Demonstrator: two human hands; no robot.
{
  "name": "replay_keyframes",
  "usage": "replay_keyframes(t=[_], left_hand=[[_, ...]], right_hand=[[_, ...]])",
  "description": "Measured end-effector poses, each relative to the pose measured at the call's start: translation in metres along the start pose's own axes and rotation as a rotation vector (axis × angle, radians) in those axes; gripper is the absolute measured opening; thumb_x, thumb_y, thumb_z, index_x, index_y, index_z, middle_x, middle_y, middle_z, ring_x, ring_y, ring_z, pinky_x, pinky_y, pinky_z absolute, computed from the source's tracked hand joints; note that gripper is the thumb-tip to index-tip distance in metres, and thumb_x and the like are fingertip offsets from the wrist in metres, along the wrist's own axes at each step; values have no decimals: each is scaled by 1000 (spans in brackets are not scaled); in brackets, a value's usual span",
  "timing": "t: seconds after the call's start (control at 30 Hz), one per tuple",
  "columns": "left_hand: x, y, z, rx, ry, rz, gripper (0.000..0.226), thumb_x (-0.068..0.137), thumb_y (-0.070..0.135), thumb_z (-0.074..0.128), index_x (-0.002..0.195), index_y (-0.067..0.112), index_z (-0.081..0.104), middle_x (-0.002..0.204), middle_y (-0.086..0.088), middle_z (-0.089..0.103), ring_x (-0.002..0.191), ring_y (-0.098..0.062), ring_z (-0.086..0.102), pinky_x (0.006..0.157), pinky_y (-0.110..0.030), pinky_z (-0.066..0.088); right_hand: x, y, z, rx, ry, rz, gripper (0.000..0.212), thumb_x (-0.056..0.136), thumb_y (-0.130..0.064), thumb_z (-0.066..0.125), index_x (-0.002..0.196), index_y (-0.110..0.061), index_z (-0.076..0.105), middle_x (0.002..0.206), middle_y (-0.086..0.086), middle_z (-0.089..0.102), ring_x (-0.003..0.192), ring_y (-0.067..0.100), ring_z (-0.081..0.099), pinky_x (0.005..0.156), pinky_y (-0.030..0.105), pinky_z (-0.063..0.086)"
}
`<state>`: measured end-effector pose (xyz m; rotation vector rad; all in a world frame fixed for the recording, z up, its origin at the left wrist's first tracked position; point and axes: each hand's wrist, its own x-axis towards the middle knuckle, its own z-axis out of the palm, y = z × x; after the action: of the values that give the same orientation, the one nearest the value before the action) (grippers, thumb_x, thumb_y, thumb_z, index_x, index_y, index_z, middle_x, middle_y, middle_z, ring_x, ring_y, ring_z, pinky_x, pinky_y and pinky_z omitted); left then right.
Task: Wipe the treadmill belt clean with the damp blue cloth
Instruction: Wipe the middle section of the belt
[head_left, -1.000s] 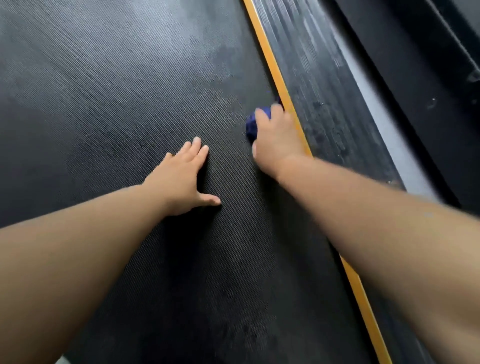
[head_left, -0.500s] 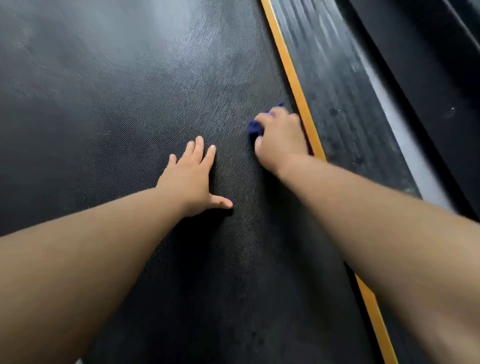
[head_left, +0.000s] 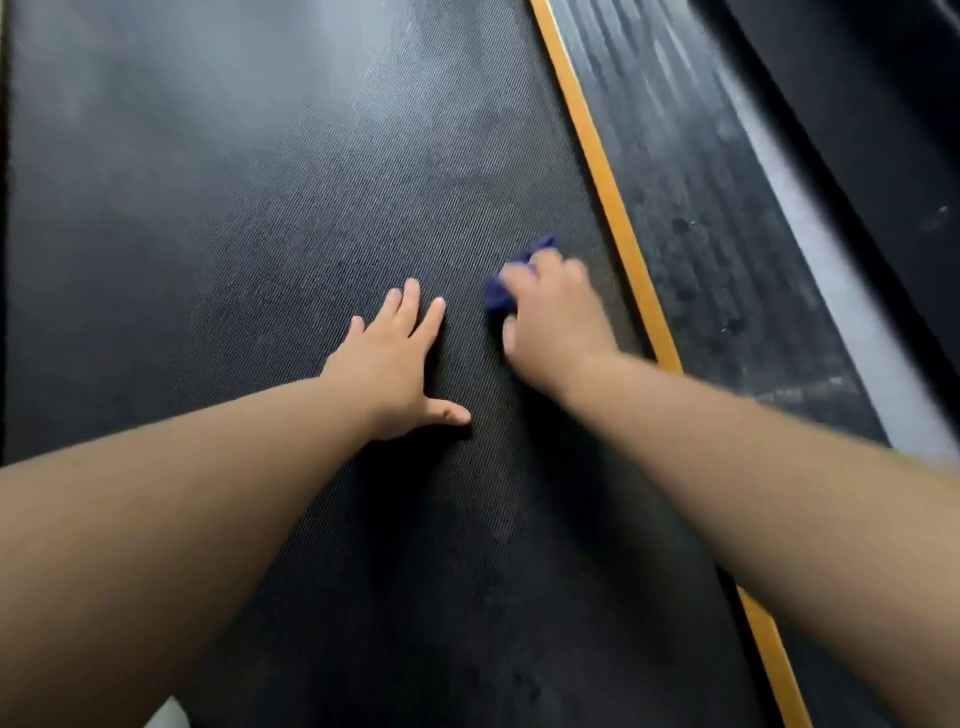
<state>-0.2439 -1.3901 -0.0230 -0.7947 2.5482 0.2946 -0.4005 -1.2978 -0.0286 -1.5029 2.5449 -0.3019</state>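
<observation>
Fingers (head_left: 558, 270) on my right hand (head_left: 556, 322) are curled down over the blue cloth (head_left: 497, 297), bunching it up and pressing it onto the treadmill belt (head_left: 234, 218) just right of the middle of the frame. Only a bit of the cloth pokes out, at the left side of the hand and past the fingertips toward the top; the rest is hidden under my palm. That hand looks kinda blurry. It sits close to the orange stripe (head_left: 608, 192) that runs diagonally along the belt's right edge, but not on it. To the right of the stripe there's the ribbed dark side rail (head_left: 691, 208), scuffed and dusty looking. My left hand (head_left: 395, 364) is flat on the belt in the center of the frame, fingers stretched out and slightly apart, thumb sticking out to the right, holding nothing. The two hands are near each other but not touching. Belt surface shows some pale hazy patches toward the upper part of the frame.
</observation>
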Motion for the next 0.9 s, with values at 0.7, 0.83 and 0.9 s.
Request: replay_keyframes(t=[0.7, 0.83, 0.9], left_hand=[[6, 22, -20, 108, -92, -78, 134, 56, 75, 67, 149, 9, -3, 156, -20, -9, 145, -34, 0, 106, -55, 31], [11, 21, -17, 94, -102, -93, 138, 53, 76, 70, 149, 8, -1, 155, -20, -6, 144, -35, 2, 106, -53, 33], [11, 20, -17, 69, -117, -106, 139, 52, 76, 71, 149, 8, -2, 155, -20, -8, 144, -34, 1, 108, -52, 33]], right_hand=[[-9, 42, -42, -392, -51, -255, 32, 80, -23, 54, 111, -16, 58, 106, 11, 61, 96, 34, 52, 72, 37, 43], [39, 48, -38, -452, -23, -32, 31, 88, -18, 44, 118, -22, 53, 114, 5, 61, 110, 31, 46, 83, 38, 35], [12, 51, -39, -476, -62, -20, 32, 86, -18, 45, 116, -24, 52, 110, 2, 62, 109, 28, 47, 82, 38, 31]])
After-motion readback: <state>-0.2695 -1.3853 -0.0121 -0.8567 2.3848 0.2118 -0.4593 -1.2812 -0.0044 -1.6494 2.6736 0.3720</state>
